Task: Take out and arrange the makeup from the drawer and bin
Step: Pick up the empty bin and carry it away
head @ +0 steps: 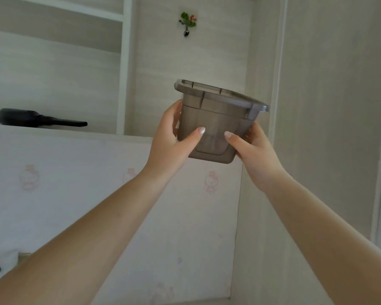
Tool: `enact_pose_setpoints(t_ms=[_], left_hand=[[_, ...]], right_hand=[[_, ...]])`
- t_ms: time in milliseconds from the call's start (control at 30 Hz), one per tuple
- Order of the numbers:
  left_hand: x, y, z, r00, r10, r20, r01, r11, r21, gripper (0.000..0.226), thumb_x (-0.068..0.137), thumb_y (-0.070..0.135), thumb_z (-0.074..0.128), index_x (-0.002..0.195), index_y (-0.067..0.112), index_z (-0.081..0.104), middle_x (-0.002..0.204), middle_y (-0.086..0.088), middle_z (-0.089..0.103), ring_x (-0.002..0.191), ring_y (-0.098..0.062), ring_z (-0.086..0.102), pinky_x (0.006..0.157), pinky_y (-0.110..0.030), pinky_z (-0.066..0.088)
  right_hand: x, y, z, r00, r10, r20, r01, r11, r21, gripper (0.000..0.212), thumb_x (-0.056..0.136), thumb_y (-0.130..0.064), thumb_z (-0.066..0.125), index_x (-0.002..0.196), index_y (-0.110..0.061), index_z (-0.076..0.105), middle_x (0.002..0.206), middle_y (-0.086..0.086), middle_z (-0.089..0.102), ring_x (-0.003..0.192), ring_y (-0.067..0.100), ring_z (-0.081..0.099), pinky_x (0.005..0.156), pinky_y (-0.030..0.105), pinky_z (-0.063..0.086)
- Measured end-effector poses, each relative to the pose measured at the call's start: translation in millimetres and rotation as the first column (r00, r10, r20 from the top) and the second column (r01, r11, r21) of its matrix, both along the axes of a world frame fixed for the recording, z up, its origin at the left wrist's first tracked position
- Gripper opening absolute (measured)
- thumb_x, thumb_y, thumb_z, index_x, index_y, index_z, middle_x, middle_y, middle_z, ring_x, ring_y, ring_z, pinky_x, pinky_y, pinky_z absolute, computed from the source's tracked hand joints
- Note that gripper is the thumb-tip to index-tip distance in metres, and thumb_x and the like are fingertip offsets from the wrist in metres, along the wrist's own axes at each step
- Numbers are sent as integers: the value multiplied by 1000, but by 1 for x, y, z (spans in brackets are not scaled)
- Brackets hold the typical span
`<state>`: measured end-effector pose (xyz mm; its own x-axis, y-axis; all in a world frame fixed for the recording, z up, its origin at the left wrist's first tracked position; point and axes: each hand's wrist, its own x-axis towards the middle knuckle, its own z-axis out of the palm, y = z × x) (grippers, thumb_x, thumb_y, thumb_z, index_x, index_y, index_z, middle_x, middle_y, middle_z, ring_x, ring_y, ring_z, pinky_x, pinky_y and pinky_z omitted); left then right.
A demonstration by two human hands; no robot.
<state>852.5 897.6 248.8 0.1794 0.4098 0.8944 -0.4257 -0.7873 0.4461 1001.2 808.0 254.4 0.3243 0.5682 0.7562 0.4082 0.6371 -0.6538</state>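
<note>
One black brush (pixel 39 120) lies on the ledge at left. Two hands hold one grey bin (pixel 216 122) up in the air: the left hand (pixel 171 143) clamps its left side, the right hand (pixel 254 154) clamps its right side.

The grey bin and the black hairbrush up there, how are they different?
The grey bin is a see-through tub held up in the air between the left hand and the right hand; the black hairbrush is opaque and lies untouched on a ledge to the left. The bin is boxy with a wide rim and sits slightly tilted; the hairbrush is long and slim, lying on its side. Both are dark against the pale wall.
</note>
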Motion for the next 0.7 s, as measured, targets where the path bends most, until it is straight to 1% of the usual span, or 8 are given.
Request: enact_pose_setpoints(t_ms=[67,167,300,367,500,567,633,700], left_hand=[[-3,16,8,999,33,-1,-33,999,8,68,78,16,67,140,20,39,138,9,51,128,-2,47,107,-34,42],[-9,43,19,997,78,-20,-78,997,-10,70,78,19,66,141,24,38,138,13,50,129,0,44,106,-32,43],[-15,76,27,985,169,-42,-170,985,-40,68,83,20,65,143,31,35,139,20,47,129,5,41,104,-22,38],[-17,94,30,979,193,-73,-196,979,-46,68,81,23,64,143,31,36,141,18,46,130,3,41,108,-26,36],[-20,127,27,956,273,-105,-277,961,-25,72,73,40,64,140,29,40,139,13,51,128,-4,47,109,-36,40],[-23,138,27,935,340,-99,-344,938,-29,74,72,48,65,139,25,43,137,10,53,126,-6,50,107,-36,42],[-27,147,27,858,509,-77,-508,861,31,67,77,48,65,136,21,48,134,5,55,124,-11,50,106,-33,41],[-30,151,26,675,738,-18,-732,672,115,58,82,42,65,132,16,53,133,-3,54,128,-21,44,107,-33,35]], right_hand=[[-1,21,9,1000,-11,20,11,1000,-13,56,74,-29,69,126,-24,50,119,-6,65,113,13,60,99,41,48],[-3,55,22,999,-11,44,12,1000,-27,58,70,-34,68,124,-27,50,117,-8,65,111,12,61,98,41,49],[-4,93,31,996,34,76,-32,999,-35,50,82,-26,65,128,-30,47,117,-7,65,109,9,61,99,39,48],[-4,111,33,997,45,67,-42,998,-45,51,86,-23,64,133,-27,44,119,-7,63,110,7,60,101,37,47],[-9,142,36,996,8,85,-1,997,-77,75,68,-48,66,136,-28,40,125,-9,60,114,8,58,102,39,45],[-11,155,38,996,12,90,-4,997,-82,67,73,-46,64,134,-28,43,125,-8,61,113,11,59,101,40,46],[-13,167,39,995,12,96,-3,996,-90,56,82,-42,62,134,-28,44,126,-8,59,113,12,58,101,41,46],[-16,176,40,994,0,109,10,995,-98,50,88,-38,59,134,-30,44,127,-7,59,114,12,57,100,39,47]])
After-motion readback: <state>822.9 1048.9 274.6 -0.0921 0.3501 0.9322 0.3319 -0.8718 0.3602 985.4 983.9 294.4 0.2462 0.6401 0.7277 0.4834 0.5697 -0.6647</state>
